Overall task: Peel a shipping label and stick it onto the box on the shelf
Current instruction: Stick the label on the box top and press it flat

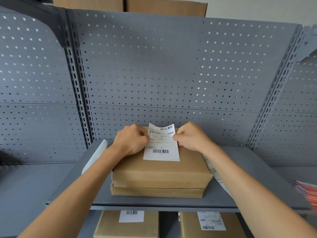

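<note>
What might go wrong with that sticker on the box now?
1. The white shipping label lies flat at its near end, but its far end curls up off the brown cardboard box. Pressed down unevenly, it may wrinkle or trap bubbles.
2. The left hand and right hand pinch its two side edges. An uneven pull might set it crooked.
3. The far edge sits near the box's back rim, so it may overhang.
</note>
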`<move>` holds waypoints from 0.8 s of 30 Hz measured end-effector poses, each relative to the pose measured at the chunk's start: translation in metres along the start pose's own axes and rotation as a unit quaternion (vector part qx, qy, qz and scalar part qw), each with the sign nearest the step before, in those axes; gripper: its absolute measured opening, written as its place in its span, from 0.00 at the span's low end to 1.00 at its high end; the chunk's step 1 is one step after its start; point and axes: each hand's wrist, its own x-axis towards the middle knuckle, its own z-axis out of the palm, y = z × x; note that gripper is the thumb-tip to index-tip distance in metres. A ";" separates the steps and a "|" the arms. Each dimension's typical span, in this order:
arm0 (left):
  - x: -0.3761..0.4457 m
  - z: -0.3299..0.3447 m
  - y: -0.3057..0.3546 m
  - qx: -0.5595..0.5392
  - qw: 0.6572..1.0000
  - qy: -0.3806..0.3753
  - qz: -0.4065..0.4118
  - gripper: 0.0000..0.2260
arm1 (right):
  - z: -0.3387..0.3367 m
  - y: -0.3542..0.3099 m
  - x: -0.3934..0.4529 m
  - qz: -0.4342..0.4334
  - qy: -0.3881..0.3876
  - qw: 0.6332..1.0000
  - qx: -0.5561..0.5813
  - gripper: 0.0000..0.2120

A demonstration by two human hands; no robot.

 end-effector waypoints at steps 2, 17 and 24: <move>0.000 0.001 0.000 0.005 1.000 0.003 0.000 0.15 | 0.002 0.002 0.001 -0.001 0.006 1.000 -0.003 0.13; 0.000 0.005 -0.001 0.062 0.998 0.016 0.026 0.09 | 0.008 -0.003 0.000 -0.026 0.010 0.999 -0.045 0.11; 0.002 0.004 -0.004 0.121 0.992 0.008 0.039 0.13 | 0.011 0.000 0.002 -0.031 0.015 0.998 -0.061 0.12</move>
